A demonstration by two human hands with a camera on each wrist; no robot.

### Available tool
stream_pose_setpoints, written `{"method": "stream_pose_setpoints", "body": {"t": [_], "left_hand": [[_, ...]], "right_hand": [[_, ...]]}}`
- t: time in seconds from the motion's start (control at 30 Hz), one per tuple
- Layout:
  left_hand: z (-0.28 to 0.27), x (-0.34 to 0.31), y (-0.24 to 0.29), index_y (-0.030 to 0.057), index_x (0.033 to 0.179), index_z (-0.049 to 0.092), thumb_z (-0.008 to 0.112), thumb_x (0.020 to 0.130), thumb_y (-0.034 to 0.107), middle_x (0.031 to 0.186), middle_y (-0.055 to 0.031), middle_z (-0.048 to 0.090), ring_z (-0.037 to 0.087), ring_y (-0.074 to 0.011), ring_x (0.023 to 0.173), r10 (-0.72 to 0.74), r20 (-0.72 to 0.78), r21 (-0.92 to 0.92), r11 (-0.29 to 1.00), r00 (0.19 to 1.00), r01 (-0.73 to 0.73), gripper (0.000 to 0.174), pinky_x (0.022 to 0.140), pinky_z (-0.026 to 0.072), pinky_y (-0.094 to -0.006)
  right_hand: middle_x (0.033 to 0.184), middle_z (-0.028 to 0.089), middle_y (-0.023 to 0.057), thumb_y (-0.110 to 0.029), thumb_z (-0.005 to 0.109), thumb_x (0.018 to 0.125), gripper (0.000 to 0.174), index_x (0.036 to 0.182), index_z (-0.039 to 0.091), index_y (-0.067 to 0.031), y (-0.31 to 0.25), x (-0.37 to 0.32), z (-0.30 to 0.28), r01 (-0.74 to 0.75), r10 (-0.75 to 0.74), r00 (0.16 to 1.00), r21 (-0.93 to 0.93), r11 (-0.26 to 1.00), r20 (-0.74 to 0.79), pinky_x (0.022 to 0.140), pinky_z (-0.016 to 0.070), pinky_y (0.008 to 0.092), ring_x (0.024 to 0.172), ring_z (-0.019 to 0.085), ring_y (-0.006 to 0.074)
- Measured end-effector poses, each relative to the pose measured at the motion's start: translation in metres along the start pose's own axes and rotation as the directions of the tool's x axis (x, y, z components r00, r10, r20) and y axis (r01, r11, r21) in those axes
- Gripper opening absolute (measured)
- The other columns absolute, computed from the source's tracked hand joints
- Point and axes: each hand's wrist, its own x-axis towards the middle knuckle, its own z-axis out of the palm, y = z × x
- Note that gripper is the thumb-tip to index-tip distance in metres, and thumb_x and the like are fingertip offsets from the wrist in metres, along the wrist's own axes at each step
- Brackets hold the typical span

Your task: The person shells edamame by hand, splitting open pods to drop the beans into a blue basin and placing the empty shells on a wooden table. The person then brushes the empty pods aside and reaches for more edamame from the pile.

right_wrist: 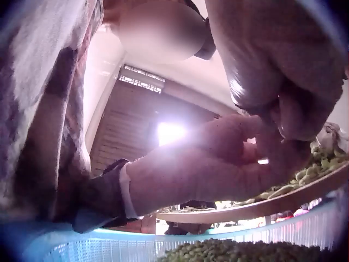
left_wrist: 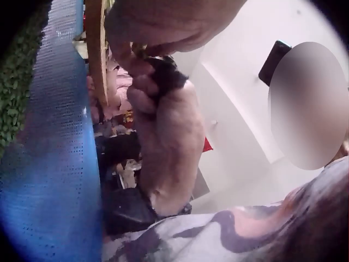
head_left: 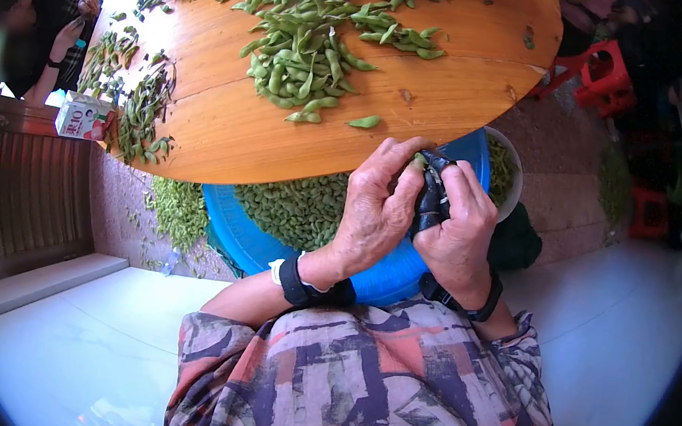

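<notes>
Over the blue basket [head_left: 391, 272], both hands meet around a green edamame pod [head_left: 419, 161], mostly hidden by the fingers. My left hand [head_left: 380, 200] pinches it from the left with thumb and fingers. On the other side my right hand [head_left: 466, 226] grips it, with black coverings [head_left: 431, 204] wrapped around its thumb and a finger. Shelled green beans [head_left: 295, 211] fill the basket below, and appear again as beans [right_wrist: 234, 251] in the right wrist view. In the left wrist view the right hand [left_wrist: 174, 131] has curled fingers.
Heaped edamame pods [head_left: 298, 63] lie on the wooden table [head_left: 210, 116], whose edge overhangs the basket. A white bowl [head_left: 514, 169] stands right of it, empty-looking husks [head_left: 179, 208] on the floor at left. A carton [head_left: 83, 118], red stool [head_left: 608, 79] and another person [head_left: 49, 24] are farther off.
</notes>
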Motion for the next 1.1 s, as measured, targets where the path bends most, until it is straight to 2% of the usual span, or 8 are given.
{"method": "stream_pose_setpoints", "body": {"t": [0.13, 0.3, 0.47, 0.6, 0.67, 0.8, 0.9, 1.1], "left_hand": [[0.001, 0.002, -0.001, -0.0022, 0.117, 0.062, 0.042, 0.092, 0.006, 0.096, -0.0031, 0.058, 0.050, -0.0068, 0.079, 0.046, 0.024, 0.163, 0.985, 0.999, -0.049, 0.033, 0.071, 0.0434, -0.0237], [0.003, -0.001, 0.009, -0.0003, 0.128, 0.057, 0.044, 0.094, 0.006, 0.091, 0.0009, 0.057, 0.043, -0.0042, 0.070, -0.280, 0.102, -0.357, 0.885, 0.955, 0.298, 0.037, 0.061, 0.0353, -0.0191], [0.002, -0.003, -0.008, 0.0012, 0.130, 0.054, 0.043, 0.095, 0.005, 0.083, 0.0025, 0.050, 0.042, -0.0054, 0.066, -0.243, 0.148, -0.500, 0.818, 0.959, 0.284, 0.037, 0.058, 0.0368, -0.0194], [-0.002, -0.001, -0.001, 0.0008, 0.130, 0.053, 0.042, 0.093, -0.002, 0.073, 0.0017, 0.046, 0.042, -0.0071, 0.062, -0.240, 0.200, -0.517, 0.798, 0.950, 0.310, 0.039, 0.056, 0.0385, -0.0204], [-0.016, 0.000, -0.002, 0.0000, 0.126, 0.057, 0.048, 0.092, 0.000, 0.079, -0.0054, 0.058, 0.052, -0.0086, 0.067, -0.242, 0.247, -0.386, 0.864, 0.938, 0.324, 0.035, 0.061, 0.0451, -0.0237], [-0.050, 0.007, 0.041, -0.0001, 0.100, 0.070, 0.067, 0.088, 0.011, 0.089, -0.0145, 0.070, 0.069, -0.0231, 0.080, -0.185, 0.571, 0.395, 0.916, 0.800, -0.070, 0.016, 0.073, 0.0533, -0.0325], [-0.061, 0.022, 0.035, 0.0027, 0.089, 0.066, 0.067, 0.080, 0.007, 0.081, -0.0125, 0.063, 0.065, -0.0329, 0.076, 0.170, 0.348, 0.532, 0.774, 0.922, -0.344, 0.010, 0.067, 0.0528, -0.0400], [-0.057, 0.048, 0.022, 0.0012, 0.093, 0.066, 0.066, 0.079, 0.005, 0.095, -0.0142, 0.059, 0.062, -0.0330, 0.081, 0.255, 0.231, 0.848, 0.421, 0.939, -0.322, 0.015, 0.071, 0.0510, -0.0426]], "right_hand": [[0.082, 0.052, 0.0192, 0.006, 0.060, 0.071, 0.024, 0.094, 0.055, 0.0031, 0.007, 0.000, -0.001, -0.038, 0.037, 0.998, 0.021, 0.999, 0.050, 0.064, 0.0463, 0.0443, 0.075, 0.056, 0.0417], [0.080, 0.053, 0.0191, 0.005, 0.059, 0.073, 0.020, 0.092, 0.056, 0.0030, 0.010, 0.004, -0.001, -0.068, 0.066, 0.997, 0.052, 0.996, 0.027, 0.064, 0.0462, 0.0439, 0.075, 0.057, 0.0418], [0.077, 0.055, 0.0186, 0.002, 0.060, 0.078, 0.011, 0.088, 0.056, 0.0022, 0.017, 0.004, -0.003, -0.126, 0.126, 0.992, 0.163, 0.979, 0.006, 0.061, 0.0460, 0.0403, 0.070, 0.058, 0.0387], [0.067, 0.057, 0.0074, -0.001, 0.058, 0.084, 0.001, 0.085, 0.058, -0.0011, 0.017, 0.003, -0.015, -0.459, 0.407, 0.888, 0.391, 0.798, 0.212, 0.053, 0.0430, 0.0295, 0.058, 0.055, 0.0167], [0.065, 0.055, -0.0022, -0.001, 0.051, 0.086, 0.008, 0.083, 0.058, -0.0034, 0.021, 0.002, -0.026, -0.523, 0.468, 0.851, 0.460, 0.718, 0.238, 0.050, 0.0408, 0.0216, 0.057, 0.051, 0.0043], [0.074, 0.064, 0.0082, 0.000, 0.051, 0.085, 0.019, 0.099, 0.063, 0.0011, 0.058, 0.001, -0.085, -0.514, 0.502, 0.857, 0.229, 0.826, 0.114, 0.058, 0.0488, 0.0281, 0.067, 0.062, 0.0123], [0.085, 0.064, 0.0230, 0.005, 0.053, 0.081, 0.030, 0.109, 0.062, 0.0021, 0.073, 0.004, -0.105, -0.413, 0.438, 0.899, -0.338, 0.845, -0.002, 0.074, 0.0497, 0.0372, 0.080, 0.067, 0.0265], [0.082, 0.065, 0.0198, 0.004, 0.055, 0.082, 0.028, 0.109, 0.063, 0.0012, 0.048, 0.016, -0.086, -0.421, 0.429, 0.901, -0.119, 0.899, 0.054, 0.071, 0.0493, 0.0338, 0.078, 0.066, 0.0225]]}}
